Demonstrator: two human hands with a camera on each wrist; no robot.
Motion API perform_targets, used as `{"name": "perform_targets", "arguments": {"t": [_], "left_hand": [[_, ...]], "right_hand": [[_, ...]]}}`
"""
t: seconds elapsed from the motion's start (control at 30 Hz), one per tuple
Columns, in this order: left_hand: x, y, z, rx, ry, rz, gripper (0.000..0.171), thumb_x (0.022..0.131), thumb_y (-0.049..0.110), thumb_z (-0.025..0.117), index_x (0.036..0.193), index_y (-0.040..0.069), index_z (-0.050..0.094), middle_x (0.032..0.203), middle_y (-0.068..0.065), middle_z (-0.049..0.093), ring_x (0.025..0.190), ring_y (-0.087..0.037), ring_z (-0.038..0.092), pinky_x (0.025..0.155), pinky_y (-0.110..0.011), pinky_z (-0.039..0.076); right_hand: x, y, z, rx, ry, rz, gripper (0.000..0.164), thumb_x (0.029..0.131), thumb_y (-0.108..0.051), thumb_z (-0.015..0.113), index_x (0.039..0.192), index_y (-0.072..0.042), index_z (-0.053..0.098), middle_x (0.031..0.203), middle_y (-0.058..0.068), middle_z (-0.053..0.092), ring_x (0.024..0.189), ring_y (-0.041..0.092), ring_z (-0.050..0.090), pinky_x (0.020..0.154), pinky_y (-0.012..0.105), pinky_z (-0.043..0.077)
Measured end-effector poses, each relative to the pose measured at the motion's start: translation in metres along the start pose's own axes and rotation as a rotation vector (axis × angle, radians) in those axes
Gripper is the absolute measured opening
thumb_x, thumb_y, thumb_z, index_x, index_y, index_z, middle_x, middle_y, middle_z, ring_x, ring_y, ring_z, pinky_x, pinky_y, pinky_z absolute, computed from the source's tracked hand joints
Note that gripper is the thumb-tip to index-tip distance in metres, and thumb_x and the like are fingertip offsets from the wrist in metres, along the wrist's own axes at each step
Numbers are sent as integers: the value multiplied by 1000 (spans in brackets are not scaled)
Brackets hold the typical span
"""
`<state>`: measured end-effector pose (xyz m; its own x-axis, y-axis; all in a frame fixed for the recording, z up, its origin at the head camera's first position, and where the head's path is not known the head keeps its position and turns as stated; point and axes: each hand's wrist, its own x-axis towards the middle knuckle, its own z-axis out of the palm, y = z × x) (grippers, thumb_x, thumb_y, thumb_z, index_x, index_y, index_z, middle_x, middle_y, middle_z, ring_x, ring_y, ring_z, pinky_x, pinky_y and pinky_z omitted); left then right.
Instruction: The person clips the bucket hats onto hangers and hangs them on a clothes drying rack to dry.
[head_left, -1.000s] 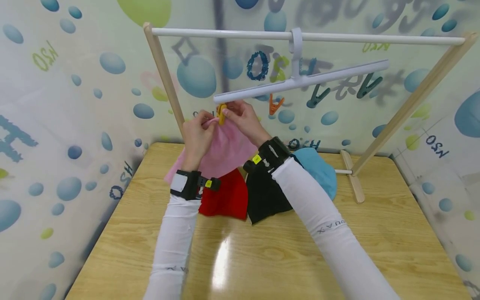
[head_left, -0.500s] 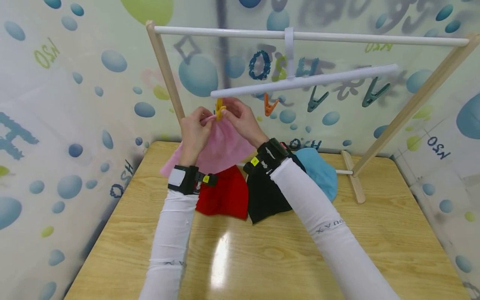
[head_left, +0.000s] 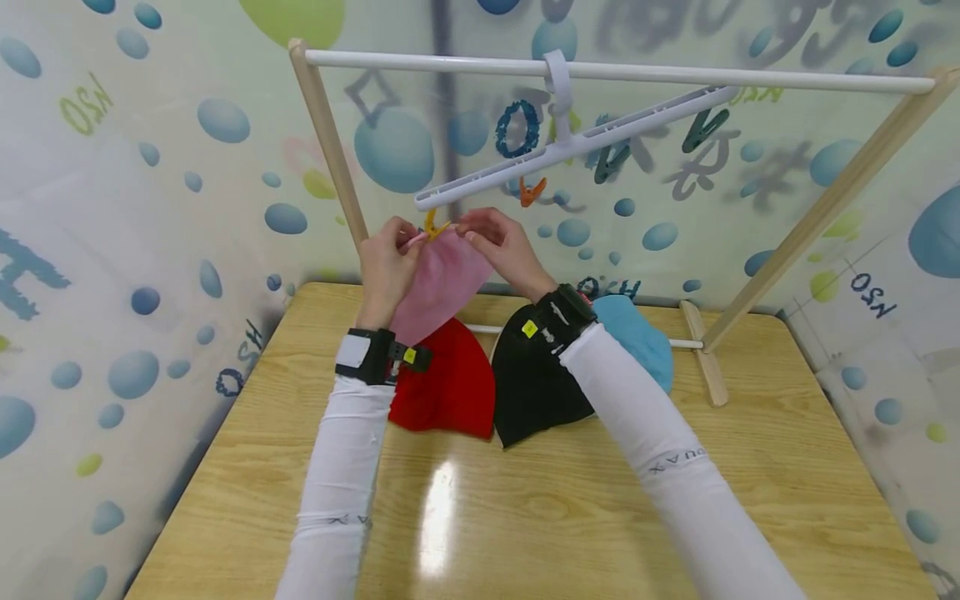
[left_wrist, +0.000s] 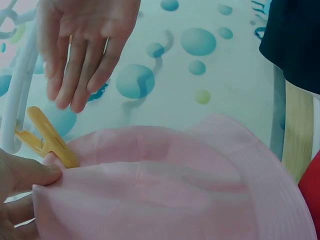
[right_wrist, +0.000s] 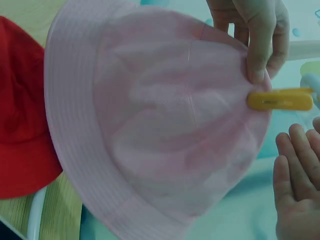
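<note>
A pink bucket hat (head_left: 442,283) hangs at the left end of the white hanger (head_left: 495,173). In the left wrist view, a yellow clip (left_wrist: 52,137) bites the top edge of its crown. My left hand (head_left: 386,271) pinches the hat's fabric right beside the clip, as the right wrist view of the hat (right_wrist: 155,110) also shows. My right hand (head_left: 510,250) is just right of the clip, apart from it. Its fingers look extended and hold nothing in the left wrist view, where that hand (left_wrist: 90,45) is above the hat.
An orange clip (head_left: 531,192) and two dark green clips (head_left: 705,131) hang along the tilted hanger. The rack's white rod (head_left: 450,62) carries it. Red (head_left: 450,383), black (head_left: 536,375) and light blue (head_left: 637,337) hats lie on the wooden table (head_left: 525,517).
My right hand has let go of the yellow clip and moved slightly right. The hanger has tilted more, its left end lower, and twisted. My left hand keeps its pinch on the hat.
</note>
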<state>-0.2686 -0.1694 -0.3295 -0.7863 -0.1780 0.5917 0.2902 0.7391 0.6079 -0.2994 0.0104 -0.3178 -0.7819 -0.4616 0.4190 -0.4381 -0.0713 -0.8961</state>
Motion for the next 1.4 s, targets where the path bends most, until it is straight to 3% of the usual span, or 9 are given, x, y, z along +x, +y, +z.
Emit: {"name": "perform_targets", "arguments": {"t": [0.2,0.43,0.57,1.07,1.4], "left_hand": [[-2,-6,2,11,-28,-44,21,85,18,64,91,-2,61,93,-22,70,83,-31,66,76,-43,54],[-5,-10,3,4,-64,-79,24,85,21,64,95,-1,61,95,-22,69,82,-31,63,75,-43,54],[-7,-11,1,-9,-79,-78,25,85,22,65,95,0,61,95,-22,69,78,-30,60,72,-42,54],[-7,-6,-1,-17,-109,1,24,82,24,68,87,2,59,85,-19,70,72,-26,59,66,-39,51],[-9,0,-1,-16,-135,35,22,82,20,68,87,2,57,86,-20,70,75,-27,63,70,-41,53]], "right_hand": [[-8,9,-12,-28,-15,50,26,92,1,47,115,12,49,112,34,56,106,41,53,99,42,42],[-11,43,-26,-66,5,95,23,92,-8,51,112,3,53,108,26,62,102,36,57,95,38,45],[-15,46,-32,-74,11,99,24,92,-8,51,112,5,53,108,27,62,99,31,59,95,39,45],[-27,58,-50,-104,16,138,22,92,-5,49,112,4,54,103,26,63,95,27,60,91,38,46],[-34,58,-64,-155,1,160,24,93,-8,49,113,5,53,104,27,62,96,26,61,91,39,46]]}}
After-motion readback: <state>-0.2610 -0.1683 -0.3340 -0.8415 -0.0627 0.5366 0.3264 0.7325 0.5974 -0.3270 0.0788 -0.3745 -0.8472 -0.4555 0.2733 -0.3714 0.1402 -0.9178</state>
